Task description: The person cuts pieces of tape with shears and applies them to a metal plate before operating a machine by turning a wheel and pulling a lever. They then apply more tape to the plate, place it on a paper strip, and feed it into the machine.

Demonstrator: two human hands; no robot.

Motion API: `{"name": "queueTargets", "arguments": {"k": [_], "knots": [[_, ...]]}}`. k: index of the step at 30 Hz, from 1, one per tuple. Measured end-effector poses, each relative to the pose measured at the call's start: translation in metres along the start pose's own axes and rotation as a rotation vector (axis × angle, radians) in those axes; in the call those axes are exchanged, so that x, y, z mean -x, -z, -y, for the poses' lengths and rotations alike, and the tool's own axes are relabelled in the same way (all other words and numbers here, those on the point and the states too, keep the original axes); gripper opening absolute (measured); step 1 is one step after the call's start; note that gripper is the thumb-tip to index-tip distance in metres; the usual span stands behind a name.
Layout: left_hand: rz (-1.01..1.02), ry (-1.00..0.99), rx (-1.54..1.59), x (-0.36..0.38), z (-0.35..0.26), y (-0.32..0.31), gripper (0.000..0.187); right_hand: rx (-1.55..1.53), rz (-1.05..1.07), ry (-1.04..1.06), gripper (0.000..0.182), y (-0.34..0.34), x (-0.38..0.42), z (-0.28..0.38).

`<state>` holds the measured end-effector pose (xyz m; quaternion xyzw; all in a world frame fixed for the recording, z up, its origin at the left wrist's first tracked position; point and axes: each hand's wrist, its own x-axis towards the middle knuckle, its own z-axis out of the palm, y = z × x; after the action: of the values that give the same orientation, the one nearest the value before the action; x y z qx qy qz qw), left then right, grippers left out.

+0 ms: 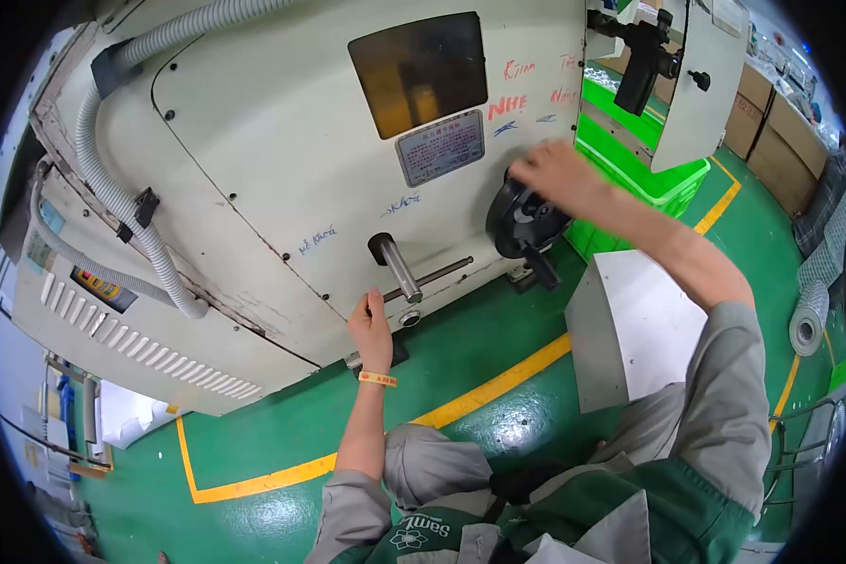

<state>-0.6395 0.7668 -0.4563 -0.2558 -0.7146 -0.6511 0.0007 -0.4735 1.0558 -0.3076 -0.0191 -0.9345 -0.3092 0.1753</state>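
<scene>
Grasping outer end of T-bar handle [405,273] cross bar with left hand [370,329], fingers closed round it, probably for leverage off the shaft. Reaching over black handwheel [506,222] with right hand [562,177], fingers bent at upper rim, probably for turning force away from hub; too blurred to tell if grasping or just touching. Both mounted on front of cream machine cabinet [282,188]: T-bar below handwritten blue marks, handwheel to the right, likely both within arm's reach. Count: one T-bar handle, one handwheel, two hands, one dark viewing window [423,75], one label plate [441,148] just beneath, one wristband [378,379] on left wrist.
</scene>
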Motion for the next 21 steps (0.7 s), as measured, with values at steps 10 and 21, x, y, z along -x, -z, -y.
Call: {"name": "queueTargets", "arguments": {"k": [10,21], "knots": [[-0.023,-0.060,-0.067,0.002,-0.008,-0.003,0.041,-1.537,-0.354,-0.765,0.027,0.000,0.047,0.129],[0.032,-0.065,-0.154,0.000,-0.004,0.001,0.041,-2.372,-0.687,-1.335,0.039,-0.141,0.056,0.128]]}}
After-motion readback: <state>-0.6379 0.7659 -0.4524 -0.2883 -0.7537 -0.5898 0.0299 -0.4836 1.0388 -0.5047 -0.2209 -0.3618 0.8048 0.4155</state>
